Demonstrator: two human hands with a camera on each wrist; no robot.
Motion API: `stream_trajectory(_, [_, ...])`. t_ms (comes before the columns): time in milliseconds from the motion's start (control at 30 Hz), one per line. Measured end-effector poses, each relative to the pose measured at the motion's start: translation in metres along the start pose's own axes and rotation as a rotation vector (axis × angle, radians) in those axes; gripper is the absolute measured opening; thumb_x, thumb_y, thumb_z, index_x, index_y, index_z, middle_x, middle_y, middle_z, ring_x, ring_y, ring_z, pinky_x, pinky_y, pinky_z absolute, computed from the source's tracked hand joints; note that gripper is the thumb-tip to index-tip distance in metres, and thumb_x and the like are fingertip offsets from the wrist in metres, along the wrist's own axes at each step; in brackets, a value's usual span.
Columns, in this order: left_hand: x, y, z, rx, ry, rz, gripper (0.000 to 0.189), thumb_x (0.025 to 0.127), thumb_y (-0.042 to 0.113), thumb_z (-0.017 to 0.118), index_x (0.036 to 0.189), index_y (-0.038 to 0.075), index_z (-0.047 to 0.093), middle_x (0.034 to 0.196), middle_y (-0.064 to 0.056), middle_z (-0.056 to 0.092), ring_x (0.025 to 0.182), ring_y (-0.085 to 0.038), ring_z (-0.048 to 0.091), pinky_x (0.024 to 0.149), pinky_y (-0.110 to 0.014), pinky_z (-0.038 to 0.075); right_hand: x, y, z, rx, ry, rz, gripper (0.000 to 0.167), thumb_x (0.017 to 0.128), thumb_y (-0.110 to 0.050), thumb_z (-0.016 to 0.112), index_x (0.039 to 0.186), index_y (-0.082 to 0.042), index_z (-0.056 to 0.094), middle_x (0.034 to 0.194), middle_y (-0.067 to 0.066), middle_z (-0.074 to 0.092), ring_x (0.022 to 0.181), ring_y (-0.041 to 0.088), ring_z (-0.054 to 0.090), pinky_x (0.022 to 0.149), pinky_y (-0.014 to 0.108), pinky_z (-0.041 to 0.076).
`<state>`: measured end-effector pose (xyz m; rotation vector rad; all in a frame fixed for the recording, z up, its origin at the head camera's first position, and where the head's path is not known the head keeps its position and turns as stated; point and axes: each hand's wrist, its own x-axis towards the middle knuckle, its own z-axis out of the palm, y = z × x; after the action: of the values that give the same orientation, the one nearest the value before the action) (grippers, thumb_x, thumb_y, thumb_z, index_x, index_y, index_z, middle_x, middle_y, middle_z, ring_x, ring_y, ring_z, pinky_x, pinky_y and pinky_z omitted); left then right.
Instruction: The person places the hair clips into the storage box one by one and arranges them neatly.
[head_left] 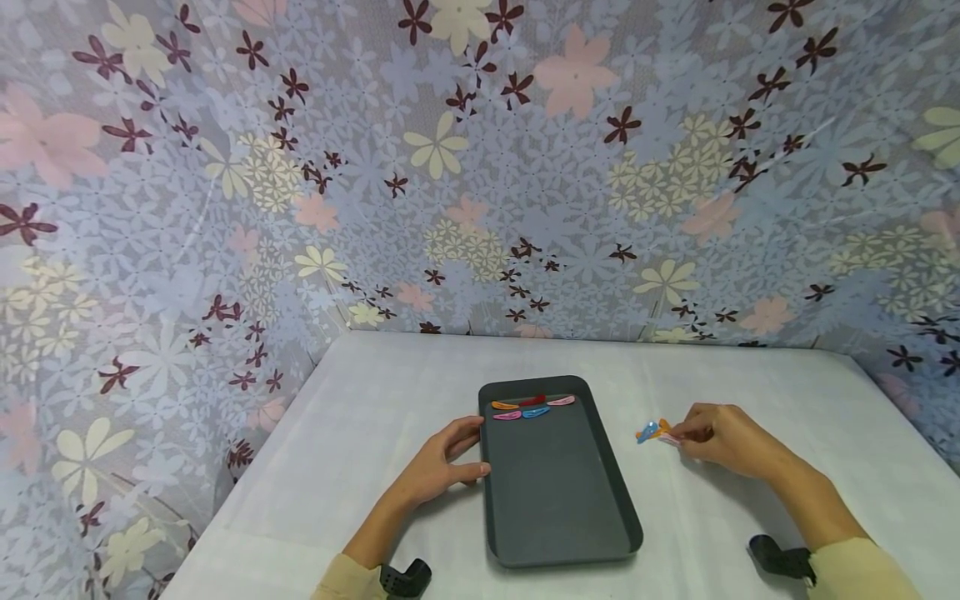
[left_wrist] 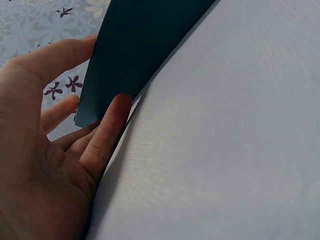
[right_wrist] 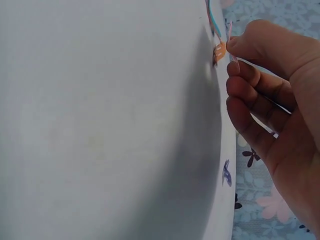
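- Head view: a slate-grey tray (head_left: 618, 492), a shallow rectangle with rounded corners and a smooth matte floor, lies on softly creased white cloth (head_left: 375, 400); floral fabric (head_left: 480, 192) hangs behind.
- Slim, teardrop-shaped snap hair clips lie in two rows at the tray's far end: orange clip (head_left: 505, 406), dark red clip (head_left: 532, 401) and light pink clip (head_left: 562, 401) behind; bright pink clip (head_left: 507, 415) and blue clip (head_left: 536, 412) in front.
- The left hand (head_left: 442, 465), fingers spread and gently bent, rests its tips against the tray's left side.
- Right of the tray, the right hand (head_left: 723, 435) pinches a pale clip (head_left: 670, 440) beside a loose blue clip (head_left: 647, 432) and a loose orange clip (head_left: 663, 426) on the cloth.
- Left wrist view: fingertips touch the tray's smooth, flared outer wall, dark teal here.
- Right wrist view: thumb and forefinger grip the pale clip, seen edge-on as a thin pinkish strip; the other fingers curl loosely. Orange shows just beyond.
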<state>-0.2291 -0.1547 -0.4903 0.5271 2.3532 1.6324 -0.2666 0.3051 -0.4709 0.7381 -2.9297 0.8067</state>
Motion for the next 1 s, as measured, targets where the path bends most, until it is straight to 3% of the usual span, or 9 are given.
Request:
stream_trajectory(267, [0.0,0.0,0.0,-0.01,-0.003,0.003,0.074,0.082,0.027,0.074,0.145,0.018,0.035,0.15,-0.004,0.04,0.136,-0.017,0.042,0.11,-0.047,0.035,0.004,-0.009,-0.005,0.047,0.01,-0.031,0.018,0.079,-0.01,0.073,0.096,-0.014,0.076,0.079,-0.004,0.063,0.063,-0.002,0.045,0.053,0.019,0.04])
stream_trajectory(467, [0.0,0.0,0.0,-0.015,-0.004,0.002,0.075,0.082,0.028,0.074,0.145,0.019,0.034,0.15,-0.003,0.04,0.137,-0.017,0.042,0.111,-0.047,0.034,0.008,-0.011,-0.004,0.107,-0.003,-0.005,0.018,0.079,-0.011,0.075,0.097,-0.014,0.076,0.079,-0.002,0.066,0.062,-0.001,0.048,0.053,0.019,0.044])
stream_trajectory(567, [0.001,-0.001,0.0,-0.019,-0.009,0.009,0.075,0.083,0.027,0.073,0.145,0.018,0.034,0.15,-0.003,0.039,0.137,-0.018,0.041,0.11,-0.047,0.036,0.01,-0.014,-0.005,0.109,-0.007,-0.039,0.017,0.079,-0.011,0.074,0.096,-0.014,0.076,0.08,-0.002,0.066,0.062,-0.001,0.048,0.053,0.019,0.044])
stream_trajectory(733, [0.001,-0.001,-0.001,-0.016,-0.013,0.014,0.075,0.082,0.029,0.074,0.145,0.019,0.035,0.15,-0.003,0.039,0.137,-0.017,0.042,0.11,-0.047,0.035,0.016,-0.02,-0.006,0.102,-0.015,-0.093,0.016,0.08,-0.013,0.074,0.096,-0.015,0.076,0.079,-0.008,0.064,0.062,-0.002,0.048,0.054,0.019,0.043])
stream_trajectory(1000, [0.001,-0.003,0.0,-0.019,-0.013,0.016,0.074,0.083,0.028,0.073,0.145,0.018,0.035,0.15,-0.005,0.04,0.137,-0.019,0.042,0.11,-0.048,0.034,0.028,-0.032,-0.007,0.15,-0.055,-0.069,0.018,0.083,-0.016,0.071,0.1,-0.015,0.074,0.082,-0.008,0.064,0.058,0.001,0.049,0.051,0.021,0.044])
